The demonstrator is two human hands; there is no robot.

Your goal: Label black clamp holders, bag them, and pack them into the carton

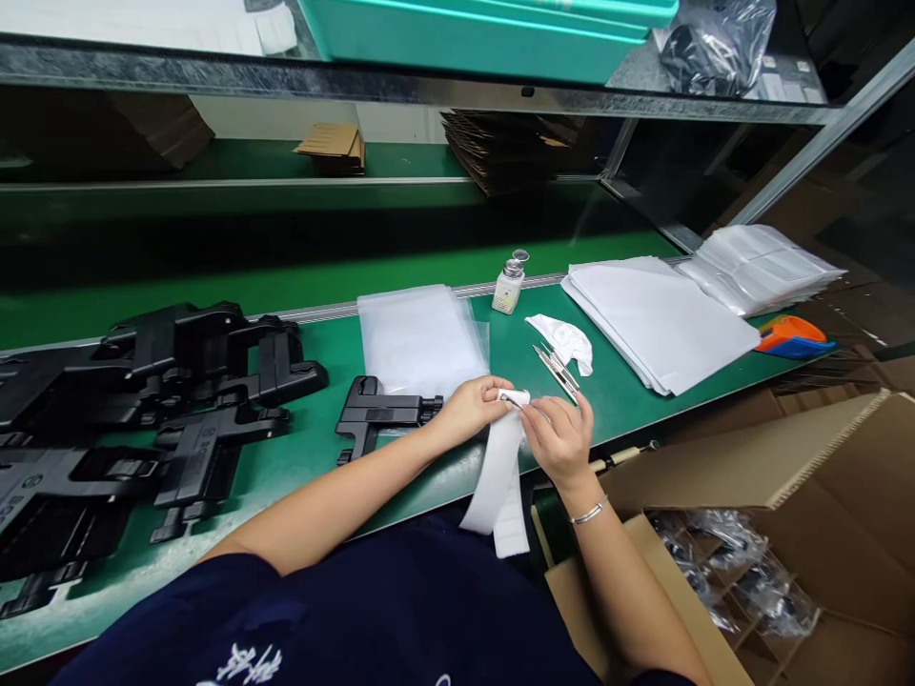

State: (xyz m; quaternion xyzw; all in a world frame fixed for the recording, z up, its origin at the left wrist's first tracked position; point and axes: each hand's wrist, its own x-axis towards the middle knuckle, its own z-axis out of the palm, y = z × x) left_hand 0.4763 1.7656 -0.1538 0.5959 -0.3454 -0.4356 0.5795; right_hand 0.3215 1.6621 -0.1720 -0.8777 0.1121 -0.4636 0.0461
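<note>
My left hand (472,410) pinches the top of a white label strip (497,476), whose two tails hang over the table's front edge. Close beside it, my right hand (561,433) is closed on a thin pointed tool that looks like tweezers (513,404), its tip at the folded top of the strip. Most of that tool is hidden by the fingers. A black plastic clamp-like part (382,412) lies left of my hands, partly on a stack of clear plastic bags (421,333). Several slim metal tools (556,372) rest beside a crumpled white cloth (564,338).
Several black plastic parts (207,438) crowd the left of the green table. A pump bottle (509,284) stands behind my hands. White sheets (664,319), plastic bags (764,262) and an orange-blue object (793,333) lie right. An open carton (721,457) stands below; a shelf holds teal bins (472,38).
</note>
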